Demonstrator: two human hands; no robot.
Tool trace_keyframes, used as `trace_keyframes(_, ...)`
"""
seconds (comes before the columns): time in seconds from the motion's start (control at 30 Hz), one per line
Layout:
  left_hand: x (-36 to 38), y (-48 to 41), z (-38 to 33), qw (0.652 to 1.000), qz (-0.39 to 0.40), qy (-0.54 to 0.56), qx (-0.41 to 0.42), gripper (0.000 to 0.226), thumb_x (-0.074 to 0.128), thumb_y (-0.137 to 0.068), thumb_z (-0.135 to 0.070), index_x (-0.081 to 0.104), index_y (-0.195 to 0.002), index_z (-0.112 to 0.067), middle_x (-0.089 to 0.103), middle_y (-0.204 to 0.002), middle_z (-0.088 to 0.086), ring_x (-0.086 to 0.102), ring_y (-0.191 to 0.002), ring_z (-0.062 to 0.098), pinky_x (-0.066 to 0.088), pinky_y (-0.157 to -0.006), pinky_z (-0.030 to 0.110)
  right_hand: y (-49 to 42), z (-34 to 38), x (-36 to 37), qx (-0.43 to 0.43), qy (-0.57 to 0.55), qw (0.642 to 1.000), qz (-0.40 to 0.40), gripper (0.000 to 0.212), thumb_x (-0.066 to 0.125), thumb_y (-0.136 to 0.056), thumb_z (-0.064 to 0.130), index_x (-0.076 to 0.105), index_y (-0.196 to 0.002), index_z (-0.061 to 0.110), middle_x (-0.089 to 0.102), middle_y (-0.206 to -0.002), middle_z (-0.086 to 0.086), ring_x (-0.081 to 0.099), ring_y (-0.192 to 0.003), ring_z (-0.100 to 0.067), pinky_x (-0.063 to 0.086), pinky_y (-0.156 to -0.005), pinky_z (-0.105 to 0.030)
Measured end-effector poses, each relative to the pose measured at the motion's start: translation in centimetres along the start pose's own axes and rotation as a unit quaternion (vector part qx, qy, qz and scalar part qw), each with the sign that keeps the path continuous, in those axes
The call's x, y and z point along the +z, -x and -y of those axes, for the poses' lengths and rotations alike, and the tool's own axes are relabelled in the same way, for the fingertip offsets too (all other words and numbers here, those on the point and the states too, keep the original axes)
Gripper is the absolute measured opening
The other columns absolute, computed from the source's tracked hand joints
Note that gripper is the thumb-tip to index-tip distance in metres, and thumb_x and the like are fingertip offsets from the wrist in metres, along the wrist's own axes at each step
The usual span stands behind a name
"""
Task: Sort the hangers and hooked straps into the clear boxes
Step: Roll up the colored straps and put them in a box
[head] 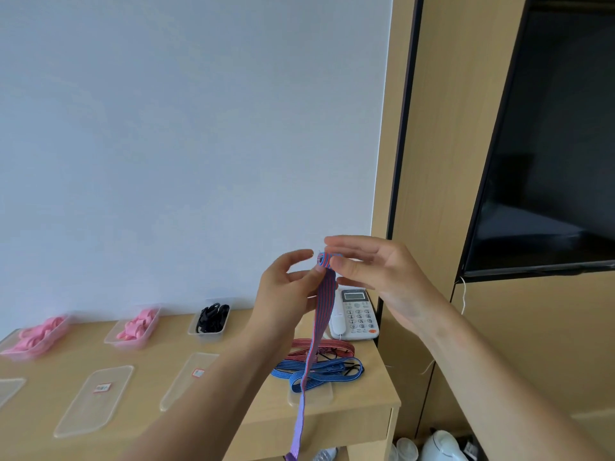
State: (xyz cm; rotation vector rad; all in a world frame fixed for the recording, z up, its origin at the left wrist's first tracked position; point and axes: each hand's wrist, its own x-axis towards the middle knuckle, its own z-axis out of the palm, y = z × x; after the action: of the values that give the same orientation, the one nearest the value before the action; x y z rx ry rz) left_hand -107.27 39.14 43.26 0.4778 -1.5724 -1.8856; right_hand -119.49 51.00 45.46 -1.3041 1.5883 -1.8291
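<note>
Both hands are up in front of the white wall, close together. They hold a long red and blue striped strap (324,294). Its top end is rolled into a small roll. The right hand (376,271) pinches that roll between thumb and first finger, and its other fingers are spread out. The left hand (289,284) has bent fingers, and its thumb pinches the strap just under the roll. The rest of the strap hangs straight down past the table (253,417). On the table, near the phone (356,314), lie a red strap (332,346) and blue straps (319,369). Three clear boxes (134,331) stand at the back, two with pink hangers and one with black things. Flat lids (96,400) lie in front of them
</note>
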Motion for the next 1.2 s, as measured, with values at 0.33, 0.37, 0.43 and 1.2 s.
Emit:
trace_keyframes(0.33, -0.1, -0.1, -0.6, 0.997, 0.052, -0.034, -0.044, 0.027, 0.058, -0.104, -0.028, 0.077, -0.103, -0.008, 0.080, -0.093, 0.013, 0.079, -0.090, 0.031, 0.065, -0.079, 0.041, 0.0, 0.0, -0.5, -0.068, -0.034, 0.997, -0.009, 0.052, 0.085, -0.068, 0.005, 0.071, -0.118, 0.007, 0.076, -0.113, -0.010, 0.072, -0.109, -0.027, 0.055, -0.095, -0.032)
trace_keyframes(0.37, -0.1, -0.1, -0.8, 0.997, 0.058, -0.028, -0.050, 0.031, 0.056, -0.105, -0.033, 0.079, -0.102, -0.012, 0.080, -0.092, 0.013, 0.078, -0.092, 0.034, 0.064, -0.083, 0.046, 0.0, -0.1, -0.4, -0.078, -0.026, 0.997, -0.011, 0.054, 0.085, -0.066, 0.004, 0.071, -0.118, 0.008, 0.076, -0.115, -0.009, 0.071, -0.110, -0.026, 0.055, -0.097, -0.032)
trace_keyframes(0.43, -0.1, -0.1, -1.2, 0.995, 0.067, -0.022, -0.064, 0.037, 0.054, -0.104, -0.044, 0.081, -0.104, -0.019, 0.080, -0.094, 0.013, 0.078, -0.092, 0.035, 0.063, -0.087, 0.051, -0.1, -0.3, -0.3, -0.101, -0.008, 0.995, -0.016, 0.057, 0.086, -0.063, 0.000, 0.072, -0.117, 0.011, 0.074, -0.119, -0.007, 0.069, -0.113, -0.025, 0.053, -0.101, -0.036)
trace_keyframes(1.2, 0.5, 0.6, -0.4, 0.998, 0.039, -0.041, -0.038, 0.026, 0.075, -0.093, -0.030, 0.076, -0.100, -0.004, 0.076, -0.078, 0.008, 0.073, -0.069, 0.020, 0.063, -0.067, 0.031, -0.5, 0.8, -0.1, -0.141, 0.115, 0.981, -0.073, 0.030, 0.080, -0.081, -0.001, 0.075, -0.101, 0.021, 0.076, -0.095, 0.003, 0.070, -0.089, -0.013, 0.059, -0.076, -0.028)
